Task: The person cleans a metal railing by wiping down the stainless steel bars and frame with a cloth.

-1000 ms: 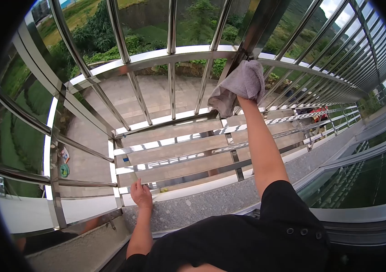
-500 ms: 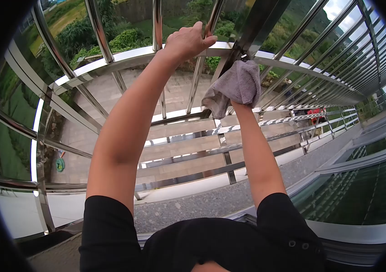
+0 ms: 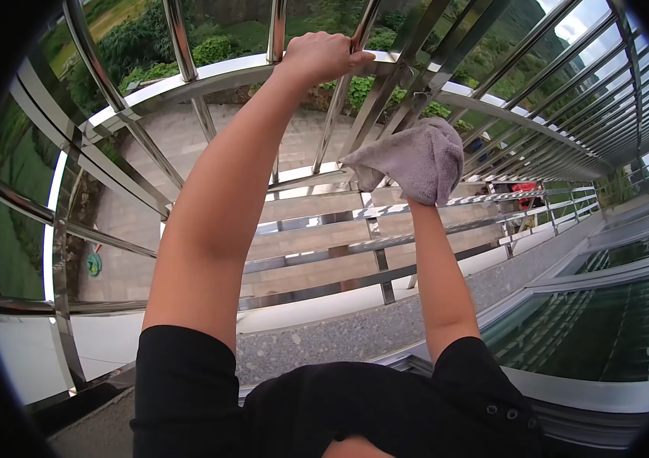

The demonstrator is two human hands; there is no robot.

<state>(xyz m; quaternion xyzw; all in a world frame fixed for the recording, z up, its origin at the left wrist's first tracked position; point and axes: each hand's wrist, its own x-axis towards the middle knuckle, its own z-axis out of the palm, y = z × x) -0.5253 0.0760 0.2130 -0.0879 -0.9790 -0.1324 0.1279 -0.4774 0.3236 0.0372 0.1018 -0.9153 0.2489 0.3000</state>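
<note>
My left hand (image 3: 320, 58) grips the curved horizontal rail (image 3: 236, 69) of a shiny metal railing, fingers over its far side and thumb pointing right along the top. Upright bars stand on either side of it. A greyish-mauve towel cloth (image 3: 425, 156) drapes over my right hand, which hides the fingers; only the wrist shows below it. One corner of the cloth hangs out to the left. The cloth is just in front of the railing, below a thick corner post (image 3: 397, 88); I cannot tell whether it touches the metal.
Horizontal metal bars (image 3: 317, 259) run below my arms, above a granite ledge (image 3: 324, 336). A window with dark glass (image 3: 584, 336) is at the right. Through the bars a paved yard (image 3: 156, 153), green bushes and a small green object (image 3: 94, 264) show far below.
My right hand and the cloth have moved right and slightly down, away from the corner post. My left hand stays on the rail, while the whole view has shifted a little.
</note>
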